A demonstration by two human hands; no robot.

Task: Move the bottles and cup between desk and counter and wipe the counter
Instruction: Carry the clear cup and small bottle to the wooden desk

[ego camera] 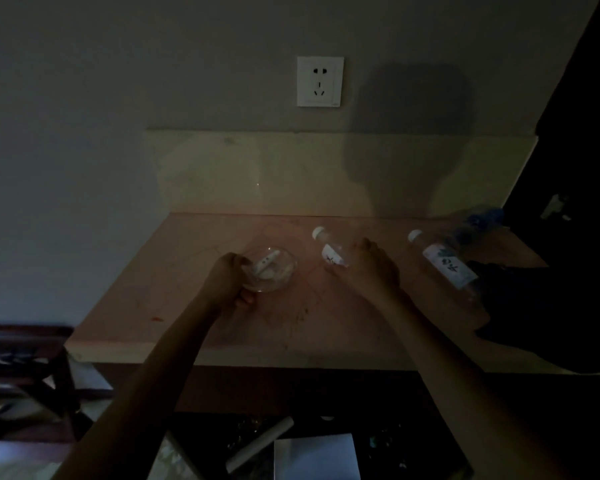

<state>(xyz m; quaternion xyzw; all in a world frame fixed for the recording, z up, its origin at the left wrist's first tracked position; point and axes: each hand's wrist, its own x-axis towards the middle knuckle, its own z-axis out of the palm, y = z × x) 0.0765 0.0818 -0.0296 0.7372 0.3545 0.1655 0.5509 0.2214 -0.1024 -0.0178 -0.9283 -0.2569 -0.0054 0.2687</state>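
The room is dim. On the pinkish counter (174, 306) my left hand (227, 278) grips the near-left rim of a clear glass cup (274, 271) that holds small white items. My right hand (371, 263) is wrapped around a clear plastic bottle (328, 245) with a white cap and white label, which leans toward the back left. A second bottle (444, 259) of the same kind stands further right, apart from both hands.
A crumpled blue item (478, 221) lies at the counter's back right, beside a dark object (548, 317) covering the right end. A wall socket (320, 81) is above. A dark wooden chair (25, 362) stands left; papers and a white roll (260, 445) lie below.
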